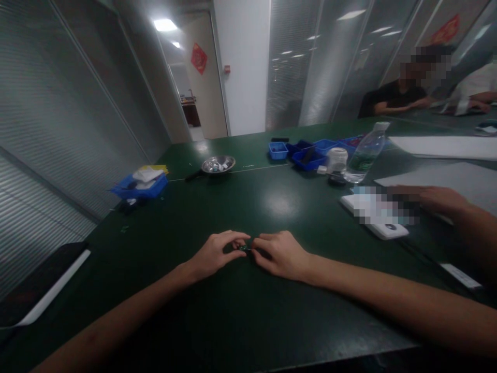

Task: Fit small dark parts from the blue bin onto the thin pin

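Observation:
Near the middle of the green table, my left hand (218,250) curves its thumb and fingers round a small green piece (243,248), which looks like a tiny circuit board. My right hand (282,254) is closed in a pinch just to its right, its fingertips almost touching the piece. Something thin and pale shows between the two hands, too small to name. Both wrists hover low over the tabletop, and the right forearm reaches in from the lower right.
Ahead stands a metal bowl (218,165) with small parts. A blue tray (140,186) is at left; several blue bins (278,151) stand at the back. A water bottle (365,155) and a white device (375,217) under another person's hand (438,199) are at right.

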Motion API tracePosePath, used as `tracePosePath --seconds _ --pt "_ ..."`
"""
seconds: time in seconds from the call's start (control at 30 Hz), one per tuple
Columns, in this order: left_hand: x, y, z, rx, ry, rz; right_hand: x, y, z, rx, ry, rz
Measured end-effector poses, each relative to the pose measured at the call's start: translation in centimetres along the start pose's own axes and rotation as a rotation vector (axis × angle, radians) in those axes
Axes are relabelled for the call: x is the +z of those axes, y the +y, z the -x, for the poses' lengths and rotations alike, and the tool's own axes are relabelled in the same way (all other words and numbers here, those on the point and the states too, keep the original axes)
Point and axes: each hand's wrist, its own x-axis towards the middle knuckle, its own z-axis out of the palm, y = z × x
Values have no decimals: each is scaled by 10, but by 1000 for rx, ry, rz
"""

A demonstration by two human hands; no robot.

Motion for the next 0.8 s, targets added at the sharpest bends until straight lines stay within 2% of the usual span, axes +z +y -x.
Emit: tracePosePath --seconds 0.23,0.47,0.63,0.8 --pt "2 1 -1 -11 -16 -13 1 1 -1 11 -5 -33" --pt "-1 5 -2 -74 67 -117 3 5 0 127 65 -62" --pt "-4 12 -3 -3 20 -140 1 5 1 134 49 -60" --pt "-6 9 -2 -1 -30 -101 -2 3 1 128 30 -63"
